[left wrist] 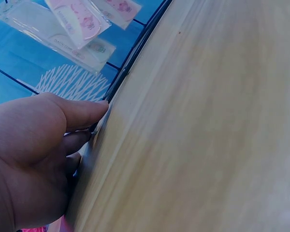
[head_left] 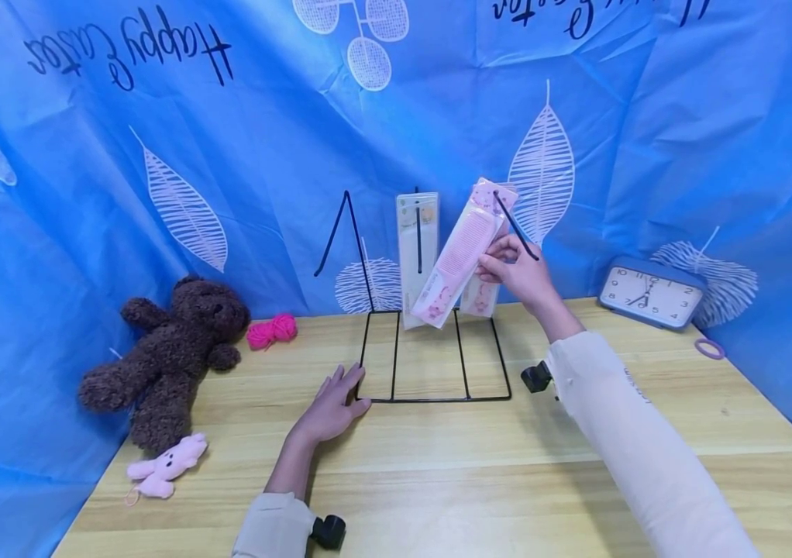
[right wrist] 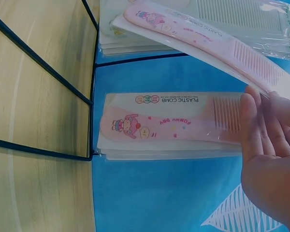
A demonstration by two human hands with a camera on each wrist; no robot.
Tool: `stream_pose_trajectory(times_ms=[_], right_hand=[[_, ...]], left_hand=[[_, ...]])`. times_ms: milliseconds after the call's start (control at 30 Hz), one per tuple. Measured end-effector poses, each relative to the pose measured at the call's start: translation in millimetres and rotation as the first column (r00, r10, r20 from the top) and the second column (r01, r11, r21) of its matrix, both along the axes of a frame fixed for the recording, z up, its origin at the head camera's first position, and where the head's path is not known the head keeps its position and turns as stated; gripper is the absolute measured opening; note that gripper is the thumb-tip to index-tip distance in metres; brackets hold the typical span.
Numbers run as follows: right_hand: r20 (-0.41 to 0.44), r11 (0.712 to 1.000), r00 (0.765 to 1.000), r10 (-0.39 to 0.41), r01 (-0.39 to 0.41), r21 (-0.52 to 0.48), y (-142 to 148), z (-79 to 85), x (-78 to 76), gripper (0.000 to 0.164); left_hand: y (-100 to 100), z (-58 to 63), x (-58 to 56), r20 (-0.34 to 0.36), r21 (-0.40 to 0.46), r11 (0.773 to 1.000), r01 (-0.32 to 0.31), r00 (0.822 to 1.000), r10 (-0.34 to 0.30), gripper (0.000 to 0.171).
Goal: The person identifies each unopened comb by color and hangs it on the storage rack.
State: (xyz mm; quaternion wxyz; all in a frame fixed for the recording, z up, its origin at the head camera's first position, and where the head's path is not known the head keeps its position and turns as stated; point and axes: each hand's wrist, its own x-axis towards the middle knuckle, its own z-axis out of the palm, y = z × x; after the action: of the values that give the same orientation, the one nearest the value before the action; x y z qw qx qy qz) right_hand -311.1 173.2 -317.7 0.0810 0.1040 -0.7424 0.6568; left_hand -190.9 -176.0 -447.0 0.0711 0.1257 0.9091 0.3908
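My right hand (head_left: 518,271) pinches the edge of a pink packaged comb (head_left: 462,252), which tilts with its top at the right hook of a black wire display rack (head_left: 434,400). Behind it, another pink comb pack (right wrist: 171,121) hangs straight from that side; its printed handle shows in the right wrist view. Pale comb packs (head_left: 410,263) hang on the middle hook, partly overlapped by the tilted one. My left hand (head_left: 329,407) rests at the front left corner of the rack's base, fingers extended and thumb touching the wire. The left hook carries nothing.
A brown teddy bear (head_left: 183,356), a small pink plush toy (head_left: 169,466) and pink yarn (head_left: 272,332) lie to the left. At the right are a blue clock (head_left: 650,294) and a purple ring (head_left: 709,349). A blue printed cloth (head_left: 438,116) hangs behind the wooden table (head_left: 438,480).
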Motion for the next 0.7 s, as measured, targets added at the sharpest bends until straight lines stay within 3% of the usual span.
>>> stream_pose_trajectory(times_ms=[400, 700], right_hand=[[0.032, 1.0, 0.999, -0.024, 0.024, 0.017, 13, -11.3, -5.0, 0.018], [0.025, 0.994, 1.0, 0.016, -0.018, 0.109, 32, -22.6, 3.1, 0.021]], left_hand=[[2, 0.9, -2.2, 0.013, 0.0, 1.0, -0.008, 1.0, 0.008, 0.061], [-2, 3.8, -4.2, 0.025, 0.022, 1.0, -0.02, 0.999, 0.02, 0.058]])
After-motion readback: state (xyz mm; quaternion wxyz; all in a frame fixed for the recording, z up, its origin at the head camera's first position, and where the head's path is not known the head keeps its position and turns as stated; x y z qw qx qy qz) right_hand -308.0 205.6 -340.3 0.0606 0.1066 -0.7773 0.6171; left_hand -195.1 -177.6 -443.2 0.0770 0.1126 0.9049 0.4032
